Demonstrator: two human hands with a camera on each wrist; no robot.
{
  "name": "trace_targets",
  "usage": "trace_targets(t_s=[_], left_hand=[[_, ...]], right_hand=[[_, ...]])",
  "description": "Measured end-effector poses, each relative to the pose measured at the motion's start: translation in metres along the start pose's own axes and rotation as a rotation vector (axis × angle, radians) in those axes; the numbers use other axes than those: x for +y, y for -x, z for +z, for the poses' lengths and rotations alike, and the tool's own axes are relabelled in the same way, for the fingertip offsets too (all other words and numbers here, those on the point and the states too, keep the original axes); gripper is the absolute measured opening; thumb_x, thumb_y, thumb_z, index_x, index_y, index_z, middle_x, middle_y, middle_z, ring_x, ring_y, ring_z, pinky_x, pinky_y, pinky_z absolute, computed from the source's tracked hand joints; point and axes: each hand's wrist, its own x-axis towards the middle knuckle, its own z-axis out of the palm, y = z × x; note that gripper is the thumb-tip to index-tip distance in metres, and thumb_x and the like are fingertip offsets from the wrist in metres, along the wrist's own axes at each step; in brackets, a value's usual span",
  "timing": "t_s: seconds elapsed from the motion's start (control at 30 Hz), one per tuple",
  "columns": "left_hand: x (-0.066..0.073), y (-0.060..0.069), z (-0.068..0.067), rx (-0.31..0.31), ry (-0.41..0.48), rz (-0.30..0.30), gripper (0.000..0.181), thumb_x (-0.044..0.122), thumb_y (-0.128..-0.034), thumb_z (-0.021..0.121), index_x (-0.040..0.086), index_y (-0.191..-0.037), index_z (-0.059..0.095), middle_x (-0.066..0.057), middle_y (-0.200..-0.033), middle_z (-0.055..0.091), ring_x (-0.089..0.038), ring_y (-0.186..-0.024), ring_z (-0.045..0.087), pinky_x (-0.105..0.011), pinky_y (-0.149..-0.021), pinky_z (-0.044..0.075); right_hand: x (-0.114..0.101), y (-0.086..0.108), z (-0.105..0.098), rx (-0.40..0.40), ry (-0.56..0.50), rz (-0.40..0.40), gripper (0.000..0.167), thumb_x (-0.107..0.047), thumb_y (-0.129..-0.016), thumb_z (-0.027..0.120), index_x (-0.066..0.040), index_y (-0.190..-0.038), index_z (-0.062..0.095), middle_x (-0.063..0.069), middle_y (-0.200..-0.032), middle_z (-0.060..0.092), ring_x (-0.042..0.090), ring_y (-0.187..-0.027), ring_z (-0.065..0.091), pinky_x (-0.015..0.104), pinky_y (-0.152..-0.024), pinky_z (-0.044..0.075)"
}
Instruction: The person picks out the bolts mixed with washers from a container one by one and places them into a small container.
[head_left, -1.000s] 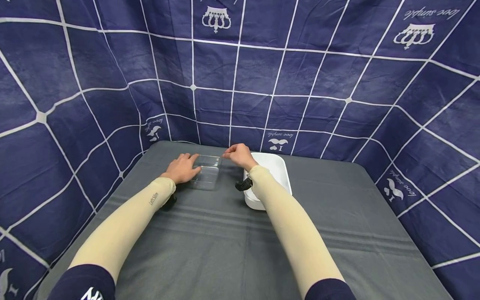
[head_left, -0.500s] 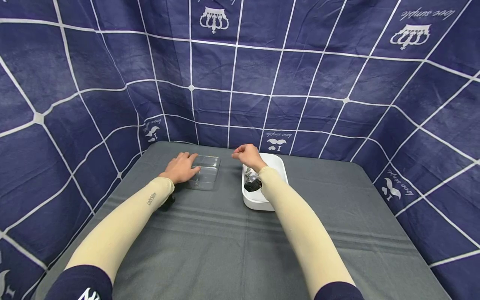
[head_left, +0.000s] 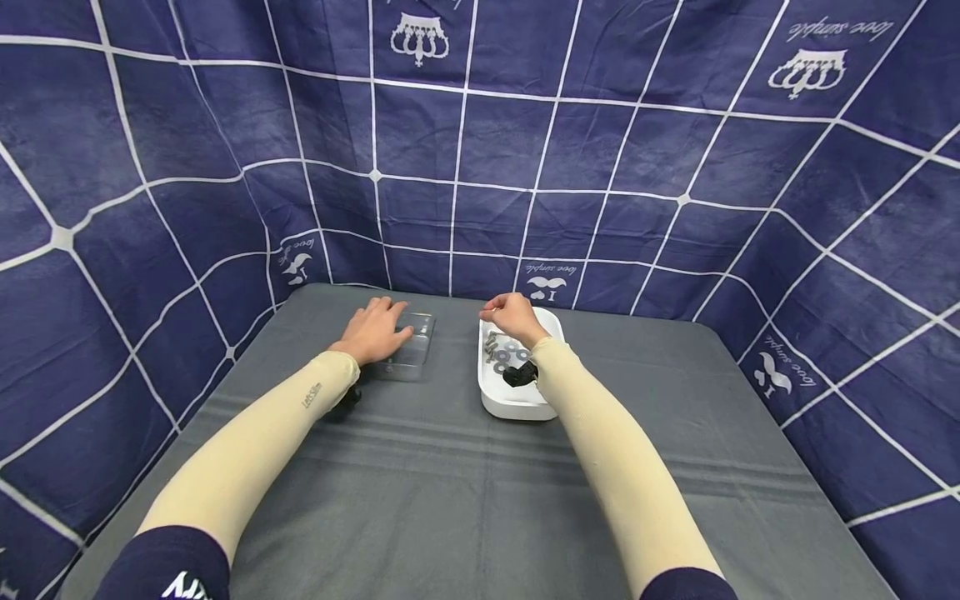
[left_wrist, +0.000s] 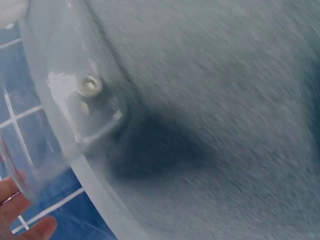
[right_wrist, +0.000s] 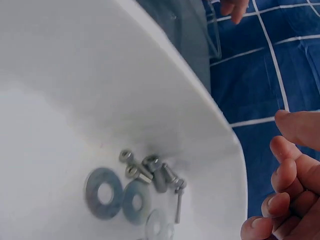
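Note:
A clear plastic box with compartments (head_left: 406,367) lies on the grey cloth at the left. My left hand (head_left: 372,330) is over its left part, fingers spread, and whether it touches the box cannot be told. One compartment holds a small ring-shaped metal piece (left_wrist: 89,86). To the right stands a white tray (head_left: 517,408). It holds flat washers (right_wrist: 104,193) and several screws (right_wrist: 178,200), gathered toward one end. My right hand (head_left: 517,317) is above the tray's far left rim. Its fingers are loosely bent, thumb near the index fingertip, with nothing seen between them.
Grey cloth (head_left: 420,500) covers the table. A blue curtain with white grid lines (head_left: 570,150) rises behind it and along both sides, close to the box and the tray's far end.
My right hand has moved from the box's right edge to the right, over the tray, bringing its washers and screws into view. The left hand has shifted slightly over the box.

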Motion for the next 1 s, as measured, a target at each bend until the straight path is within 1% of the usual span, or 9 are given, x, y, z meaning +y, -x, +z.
trace_targets(t_s=[0.13,0.3,0.4,0.53,0.63,0.87,1.0], left_hand=[[0.009,-0.004,-0.001,0.001,0.012,0.019,0.061,0.044,-0.1008,0.052,0.010,-0.151,0.045,-0.018,-0.142,0.048,-0.036,-0.136,0.040,-0.059,-0.109,0.035],[0.018,-0.007,0.002,-0.006,0.065,0.028,0.061,0.044,-0.1012,0.051,0.010,-0.152,0.044,-0.019,-0.145,0.045,-0.037,-0.139,0.037,-0.059,-0.110,0.036],[0.023,-0.007,0.000,-0.007,0.087,0.035,0.060,0.042,-0.1011,0.051,0.010,-0.151,0.044,-0.019,-0.145,0.045,-0.037,-0.140,0.036,-0.058,-0.110,0.037],[0.034,-0.009,-0.003,0.003,0.099,0.062,0.060,0.041,-0.1006,0.052,0.010,-0.151,0.044,-0.018,-0.144,0.046,-0.036,-0.140,0.037,-0.056,-0.111,0.038],[0.044,-0.011,-0.003,0.009,0.100,0.083,0.060,0.041,-0.1006,0.052,0.010,-0.151,0.045,-0.018,-0.143,0.047,-0.035,-0.139,0.038,-0.056,-0.110,0.039],[0.062,-0.015,0.000,-0.003,0.091,0.104,0.060,0.044,-0.1008,0.051,0.012,-0.151,0.045,-0.017,-0.142,0.048,-0.034,-0.137,0.041,-0.055,-0.108,0.041],[0.069,-0.018,0.002,-0.004,0.094,0.118,0.059,0.045,-0.1008,0.051,0.013,-0.151,0.046,-0.016,-0.143,0.048,-0.033,-0.138,0.041,-0.054,-0.108,0.042]], right_hand=[[0.005,0.002,-0.005,0.002,-0.014,0.007,0.019,-0.019,-0.090,0.073,-0.003,-0.100,0.075,0.010,-0.096,0.073,0.020,-0.087,0.062,0.030,-0.077,0.048],[0.012,0.004,-0.009,0.016,-0.017,0.029,0.019,-0.020,-0.088,0.073,-0.004,-0.098,0.075,0.008,-0.094,0.070,0.019,-0.085,0.059,0.027,-0.074,0.046],[0.015,0.005,-0.010,0.011,-0.025,0.043,0.019,-0.020,-0.088,0.074,-0.004,-0.099,0.076,0.008,-0.093,0.070,0.018,-0.084,0.059,0.027,-0.074,0.046],[0.021,0.005,-0.012,0.023,-0.030,0.051,0.020,-0.021,-0.087,0.074,-0.005,-0.099,0.075,0.006,-0.092,0.069,0.018,-0.085,0.060,0.027,-0.074,0.047],[0.027,0.005,-0.014,0.046,-0.027,0.058,0.019,-0.020,-0.087,0.074,-0.005,-0.098,0.075,0.006,-0.091,0.069,0.018,-0.085,0.060,0.028,-0.076,0.047],[0.035,0.009,-0.018,0.066,0.023,0.069,0.021,-0.020,-0.086,0.075,-0.004,-0.100,0.076,0.009,-0.096,0.072,0.020,-0.088,0.062,0.030,-0.079,0.048],[0.037,0.009,-0.023,0.073,0.005,0.075,0.020,-0.020,-0.087,0.074,-0.004,-0.099,0.076,0.009,-0.094,0.071,0.021,-0.087,0.061,0.029,-0.077,0.047]])
